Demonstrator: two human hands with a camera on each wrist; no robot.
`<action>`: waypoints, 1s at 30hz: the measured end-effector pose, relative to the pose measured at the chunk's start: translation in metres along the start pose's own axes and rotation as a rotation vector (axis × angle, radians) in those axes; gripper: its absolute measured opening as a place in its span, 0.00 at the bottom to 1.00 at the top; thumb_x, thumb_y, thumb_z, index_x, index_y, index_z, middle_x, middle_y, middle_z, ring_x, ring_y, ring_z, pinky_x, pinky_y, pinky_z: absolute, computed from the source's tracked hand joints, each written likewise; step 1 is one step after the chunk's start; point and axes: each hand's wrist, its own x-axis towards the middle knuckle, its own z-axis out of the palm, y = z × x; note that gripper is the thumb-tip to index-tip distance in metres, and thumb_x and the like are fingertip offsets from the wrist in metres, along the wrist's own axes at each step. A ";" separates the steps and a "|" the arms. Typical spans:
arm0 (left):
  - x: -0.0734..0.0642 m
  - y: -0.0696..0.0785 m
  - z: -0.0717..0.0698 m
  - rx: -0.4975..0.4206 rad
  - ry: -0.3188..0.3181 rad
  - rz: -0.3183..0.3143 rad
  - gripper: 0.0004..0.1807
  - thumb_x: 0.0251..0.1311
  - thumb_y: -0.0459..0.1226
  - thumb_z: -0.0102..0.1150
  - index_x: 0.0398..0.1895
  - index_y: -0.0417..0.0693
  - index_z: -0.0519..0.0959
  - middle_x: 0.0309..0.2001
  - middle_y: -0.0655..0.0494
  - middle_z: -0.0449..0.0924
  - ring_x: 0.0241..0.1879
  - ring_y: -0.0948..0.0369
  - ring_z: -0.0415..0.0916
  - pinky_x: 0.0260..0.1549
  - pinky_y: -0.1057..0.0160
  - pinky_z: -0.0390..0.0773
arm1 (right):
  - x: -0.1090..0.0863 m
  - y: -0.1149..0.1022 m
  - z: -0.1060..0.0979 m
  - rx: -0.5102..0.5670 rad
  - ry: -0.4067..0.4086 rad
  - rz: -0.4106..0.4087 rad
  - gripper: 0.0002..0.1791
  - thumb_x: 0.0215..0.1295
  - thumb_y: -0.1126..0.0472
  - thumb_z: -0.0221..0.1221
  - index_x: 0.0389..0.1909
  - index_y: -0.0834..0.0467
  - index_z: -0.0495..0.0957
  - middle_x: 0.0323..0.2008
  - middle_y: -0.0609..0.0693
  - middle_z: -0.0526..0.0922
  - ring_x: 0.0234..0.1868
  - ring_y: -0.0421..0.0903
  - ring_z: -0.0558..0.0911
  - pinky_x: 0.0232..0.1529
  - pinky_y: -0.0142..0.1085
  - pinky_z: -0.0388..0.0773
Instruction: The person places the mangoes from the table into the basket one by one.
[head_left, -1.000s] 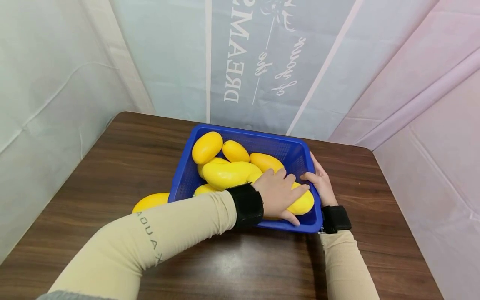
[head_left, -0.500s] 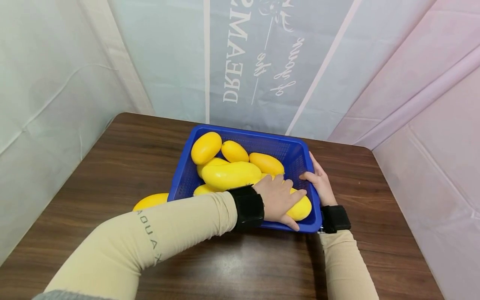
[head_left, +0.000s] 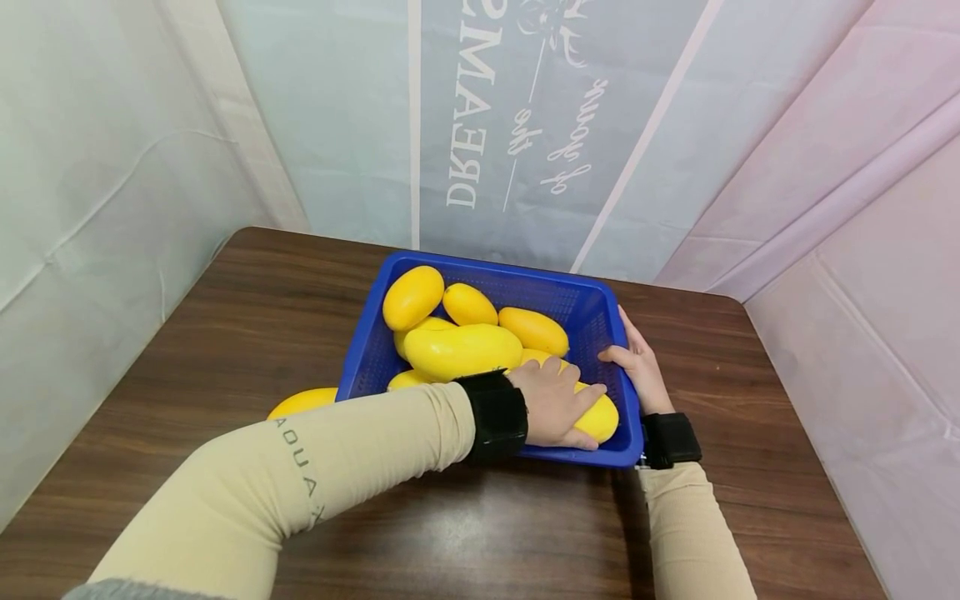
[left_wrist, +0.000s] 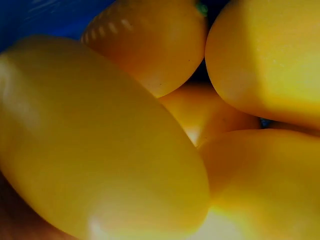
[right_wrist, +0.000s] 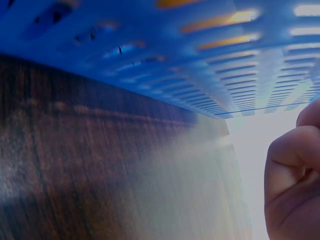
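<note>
A blue plastic basket point(head_left: 495, 268) with slotted walls stands on the table, holding several yellow mangoes point(head_left: 465, 350). Reaching across from the left, my left hand point(head_left: 551, 404) grips a mango point(head_left: 600, 419) at the basket's front right, thumb toward the front wall. The hand covers much of that mango. Close up in the left wrist view, a large mango point(left_wrist: 100, 145) lies against others. My right hand point(head_left: 641, 367) holds the basket's right side, thumb over the rim and fingers outside. In the right wrist view, its curled fingers point(right_wrist: 295, 170) appear beside the slotted wall point(right_wrist: 240, 85).
Another mango point(head_left: 303, 402) lies outside the basket on the dark wooden table point(head_left: 465, 533), partly hidden by the left sleeve. A printed cloth point(head_left: 480, 167) hangs behind the table, and pale sheets point(head_left: 97, 208) enclose the sides.
The mango under my left hand has shifted slightly toward the front left, and the left fingers have drawn in a little with it. My right hand stays on the basket.
</note>
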 end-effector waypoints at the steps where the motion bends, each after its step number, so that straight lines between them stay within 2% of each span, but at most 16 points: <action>1: 0.000 0.000 0.000 -0.002 0.000 0.003 0.42 0.64 0.71 0.36 0.77 0.65 0.58 0.68 0.56 0.70 0.67 0.56 0.68 0.61 0.56 0.73 | 0.000 0.000 0.000 0.002 0.001 0.000 0.43 0.69 0.72 0.47 0.79 0.36 0.47 0.79 0.52 0.51 0.71 0.50 0.68 0.54 0.32 0.79; 10: 0.001 -0.003 0.003 -0.010 0.028 0.038 0.44 0.61 0.72 0.38 0.77 0.64 0.57 0.66 0.55 0.72 0.64 0.57 0.70 0.58 0.59 0.75 | 0.001 0.001 -0.001 -0.012 -0.004 0.009 0.43 0.70 0.70 0.47 0.78 0.34 0.47 0.79 0.52 0.51 0.72 0.54 0.65 0.53 0.32 0.79; 14: -0.001 -0.005 0.002 -0.008 0.035 0.054 0.45 0.61 0.72 0.40 0.78 0.63 0.56 0.66 0.54 0.72 0.63 0.57 0.71 0.58 0.59 0.75 | 0.001 0.002 -0.002 -0.018 -0.001 0.014 0.43 0.70 0.70 0.47 0.78 0.34 0.46 0.79 0.52 0.50 0.71 0.53 0.67 0.53 0.32 0.79; 21: -0.017 -0.012 -0.007 -0.027 0.027 0.087 0.45 0.61 0.70 0.44 0.77 0.60 0.57 0.67 0.53 0.71 0.64 0.56 0.70 0.60 0.59 0.75 | -0.001 0.002 -0.001 -0.008 0.002 0.026 0.43 0.70 0.70 0.48 0.78 0.33 0.47 0.79 0.52 0.50 0.69 0.49 0.69 0.53 0.32 0.79; 30: -0.037 -0.025 -0.018 -0.090 0.028 0.124 0.42 0.63 0.68 0.46 0.76 0.58 0.61 0.69 0.53 0.70 0.64 0.54 0.70 0.61 0.57 0.74 | -0.003 0.000 -0.001 -0.006 0.004 0.054 0.43 0.69 0.69 0.48 0.78 0.32 0.46 0.79 0.51 0.50 0.71 0.52 0.67 0.54 0.33 0.79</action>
